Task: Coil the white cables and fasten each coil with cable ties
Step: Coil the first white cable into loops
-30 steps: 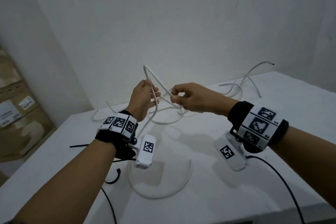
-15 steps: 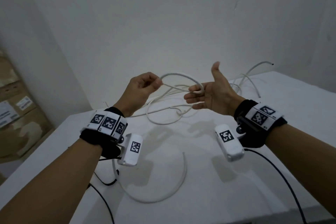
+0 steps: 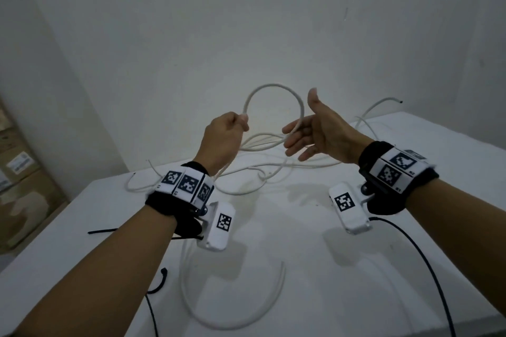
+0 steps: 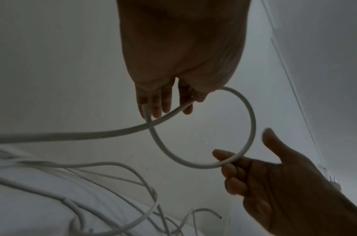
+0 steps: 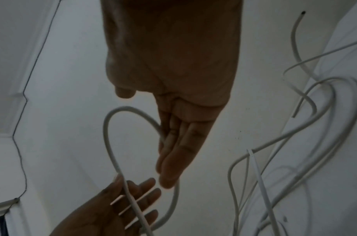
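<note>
My left hand [image 3: 230, 131] is raised over the table and grips a white cable [image 3: 273, 87] between thumb and curled fingers. From that grip the cable rises in one round loop to my right hand [image 3: 306, 137]. That hand is flat, thumb up, with the loop lying across its straight fingers [image 4: 224, 157]. In the left wrist view the loop [image 4: 252, 127] crosses itself at my left fingertips [image 4: 157, 110]. The right wrist view shows the loop [image 5: 108, 137] passing behind my right fingers [image 5: 179, 148]. The cable's remaining length trails down to the tangle [image 3: 262, 172] on the table. A thin black cable tie [image 3: 104, 231] lies by my left forearm.
The white table [image 3: 410, 200] stands against a white wall. A loose curved white cable [image 3: 246, 321] lies near the front edge, and more strands [image 3: 383, 102] rise at the back right. Cardboard boxes [image 3: 24, 180] stand to the left. Black camera cords [image 3: 427, 262] hang from my wrists.
My right hand let go its pinch and opened flat. The cable bend widened into a round upright loop between both hands, and the hands moved apart.
</note>
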The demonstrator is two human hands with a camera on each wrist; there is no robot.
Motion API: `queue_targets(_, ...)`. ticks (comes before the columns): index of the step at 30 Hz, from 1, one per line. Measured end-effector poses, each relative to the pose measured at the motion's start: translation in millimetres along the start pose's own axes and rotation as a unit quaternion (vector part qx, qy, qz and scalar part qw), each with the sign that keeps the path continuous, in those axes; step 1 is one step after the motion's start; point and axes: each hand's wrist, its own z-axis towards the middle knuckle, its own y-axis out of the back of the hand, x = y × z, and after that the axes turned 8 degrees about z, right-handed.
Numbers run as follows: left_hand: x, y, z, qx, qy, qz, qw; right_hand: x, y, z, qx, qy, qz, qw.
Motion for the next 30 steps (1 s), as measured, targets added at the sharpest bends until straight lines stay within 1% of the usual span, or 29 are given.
queue_targets(2, -2.9, -2.1, 8.1, 0.007, 0.048, -0.061, 0.997, 0.6, 2.4, -3.3, 0.046, 0.018, 0.011, 0.999)
queue_targets(4, -4.6, -6.6, 10.5, 0.017, 0.063, -0.088, 0.994, -1.4, 4.4, -5.4, 0.042, 0.055, 0.028, 0.997)
queue_targets(7, -2.2, -18.5, 8.1, 0.013, 0.065, -0.035, 0.997, -5.8, 6.9, -4.6, 0.024, 0.108, 0.092, 0.99)
queue_targets(9, 1.2, -26.1, 7.1, -0.009, 0.065, -0.008, 0.998, -10.1, 7.0, -2.5, 0.012, 0.139, 0.121, 0.983)
queue_targets(12, 2.5, -35.2, 8.6, -0.065, 0.032, 0.029, 0.997, -19.1, 4.7, 0.3, -0.024, 0.202, 0.113, 0.973)
queue_targets(13, -0.1, -36.8, 8.5, -0.072, 0.04, 0.022, 0.996, -22.1, 4.1, 1.6, -0.03, 0.221, 0.101, 0.97)
queue_targets(14, -4.4, -37.9, 7.4, -0.061, 0.072, -0.003, 0.996, -25.3, 3.6, 2.5, -0.032, 0.233, 0.084, 0.968)
queue_targets(15, -9.2, -38.8, 5.9, -0.031, 0.115, -0.054, 0.991, -28.3, 2.8, 3.2, -0.036, 0.241, 0.054, 0.968)
queue_targets(16, -13.3, -39.5, 4.5, 0.017, 0.152, -0.124, 0.98, -30.9, 2.4, 3.7, -0.046, 0.251, -0.004, 0.967)
queue_targets(17, -19.0, -39.1, 1.1, 0.057, 0.173, -0.199, 0.963, -33.8, 1.9, 4.0, -0.061, 0.265, -0.097, 0.957)
queue_targets(18, -22.8, -39.3, -0.5, 0.077, 0.178, -0.242, 0.951, -36.7, 0.9, 3.7, -0.068, 0.279, -0.207, 0.935)
queue_targets(20, -29.9, -41.6, -1.8, 0.076, 0.172, -0.262, 0.947, -42.7, -4.8, 1.9, -0.052, 0.295, -0.406, 0.863)
queue_targets(21, -31.4, -43.3, -2.2, 0.07, 0.17, -0.264, 0.947, -45.5, -8.3, 1.0, -0.042, 0.299, -0.461, 0.834)
queue_targets(22, -32.6, -45.2, -2.8, 0.068, 0.173, -0.275, 0.943, -48.4, -11.1, 1.3, -0.042, 0.302, -0.484, 0.82)
queue_targets(23, -34.5, -47.0, -3.7, 0.07, 0.171, -0.292, 0.938, -50.2, -13.7, 1.3, -0.054, 0.308, -0.485, 0.817)
queue_targets(24, -36.6, -48.5, -5.7, 0.078, 0.16, -0.299, 0.937, -51.2, -15.8, 1.1, -0.068, 0.311, -0.465, 0.826)
queue_targets(25, -37.8, -50.6, -8.2, 0.09, 0.139, -0.282, 0.945, -50.1, -18.5, 0.4, -0.08, 0.311, -0.416, 0.851)
queue_targets(27, -39.9, -57.2, -15.6, 0.123, 0.078, -0.218, 0.965, -43.1, -25.4, -1.9, -0.095, 0.285, -0.267, 0.916)
queue_targets(28, -41.2, -60.5, -19.8, 0.135, 0.05, -0.199, 0.969, -37.5, -28.3, -3.3, -0.099, 0.266, -0.193, 0.939)
queue_targets(29, -40.9, -63.4, -22.6, 0.142, 0.03, -0.191, 0.971, -31.9, -29.9, -2.7, -0.102, 0.252, -0.133, 0.953)
queue_targets(30, -38.7, -65.5, -23.8, 0.144, 0.013, -0.183, 0.972, -27.0, -30.0, -1.2, -0.104, 0.243, -0.092, 0.96)
